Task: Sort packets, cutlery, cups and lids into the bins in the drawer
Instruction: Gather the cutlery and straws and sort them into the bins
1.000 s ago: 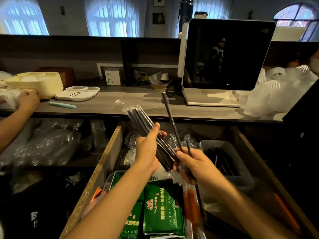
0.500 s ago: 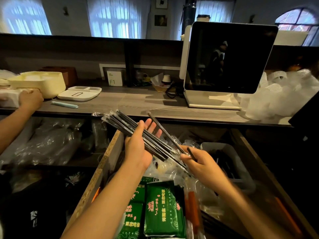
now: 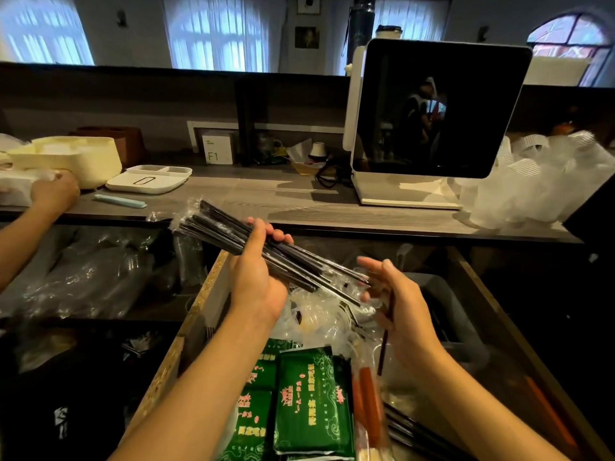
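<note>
Holding a bunch of black straws [image 3: 266,257] in clear wrap, the left hand [image 3: 256,281] has its grip curled tight around them, above the open wooden drawer [image 3: 196,314]. The right hand [image 3: 399,311] pinches one dark stick [image 3: 386,334], fingers loose by the straw tips. Green packets [image 3: 312,400] lie in the drawer. Behind, a long grey desk [image 3: 266,197] carries a dark screen [image 3: 432,108] and a white scale [image 3: 149,178]. Arched windows [image 3: 216,31] glow beyond.
</note>
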A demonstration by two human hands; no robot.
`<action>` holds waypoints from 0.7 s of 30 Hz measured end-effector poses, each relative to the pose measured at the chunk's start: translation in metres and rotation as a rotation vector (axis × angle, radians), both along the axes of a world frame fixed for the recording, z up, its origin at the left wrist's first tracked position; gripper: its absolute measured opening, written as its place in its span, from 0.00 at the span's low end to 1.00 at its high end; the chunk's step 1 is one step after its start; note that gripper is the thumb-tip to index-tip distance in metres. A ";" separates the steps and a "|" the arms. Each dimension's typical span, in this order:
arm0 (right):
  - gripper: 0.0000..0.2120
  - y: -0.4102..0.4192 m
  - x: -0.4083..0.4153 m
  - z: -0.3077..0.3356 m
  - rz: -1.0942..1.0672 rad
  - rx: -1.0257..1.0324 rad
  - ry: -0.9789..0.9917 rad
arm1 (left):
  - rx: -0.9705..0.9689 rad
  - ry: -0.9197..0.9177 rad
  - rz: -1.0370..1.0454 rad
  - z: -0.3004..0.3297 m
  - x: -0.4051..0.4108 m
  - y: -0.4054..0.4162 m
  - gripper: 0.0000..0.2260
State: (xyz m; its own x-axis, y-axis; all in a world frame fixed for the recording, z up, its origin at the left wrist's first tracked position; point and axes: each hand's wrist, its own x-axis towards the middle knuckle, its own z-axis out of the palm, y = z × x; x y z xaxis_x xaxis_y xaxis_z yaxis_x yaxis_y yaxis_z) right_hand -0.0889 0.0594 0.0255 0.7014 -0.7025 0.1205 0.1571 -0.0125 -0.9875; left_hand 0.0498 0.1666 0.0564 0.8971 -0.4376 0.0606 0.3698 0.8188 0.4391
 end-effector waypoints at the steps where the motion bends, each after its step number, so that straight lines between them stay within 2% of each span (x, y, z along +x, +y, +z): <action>1: 0.21 0.002 0.002 -0.001 0.009 0.058 -0.040 | 0.005 -0.009 -0.005 -0.001 -0.005 -0.002 0.02; 2: 0.21 0.004 0.003 -0.001 0.006 0.104 -0.075 | 0.024 -0.008 -0.015 -0.001 -0.011 -0.003 0.02; 5: 0.17 0.008 0.006 0.003 -0.095 0.097 -0.115 | 0.085 -0.020 -0.043 -0.005 -0.029 -0.010 0.12; 8: 0.18 0.007 0.006 0.004 -0.141 0.042 -0.156 | 0.087 -0.046 -0.099 -0.007 -0.043 -0.014 0.03; 13: 0.16 0.016 0.003 0.002 -0.117 -0.147 -0.217 | 0.116 -0.093 -0.253 -0.013 -0.061 -0.020 0.09; 18: 0.15 0.015 0.005 -0.002 -0.014 -0.254 -0.102 | 0.208 -0.127 -0.280 -0.016 -0.056 -0.018 0.12; 21: 0.12 0.007 0.007 -0.001 -0.062 -0.275 -0.033 | 0.173 -0.121 -0.228 -0.014 -0.050 -0.017 0.06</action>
State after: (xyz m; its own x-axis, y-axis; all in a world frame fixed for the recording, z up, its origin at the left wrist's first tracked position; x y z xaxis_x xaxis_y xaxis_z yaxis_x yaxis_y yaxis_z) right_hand -0.0819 0.0661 0.0242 0.6509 -0.6814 0.3346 0.1800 -0.2897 -0.9400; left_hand 0.0002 0.1496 0.0420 0.7652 -0.6402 0.0679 0.4724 0.6300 0.6164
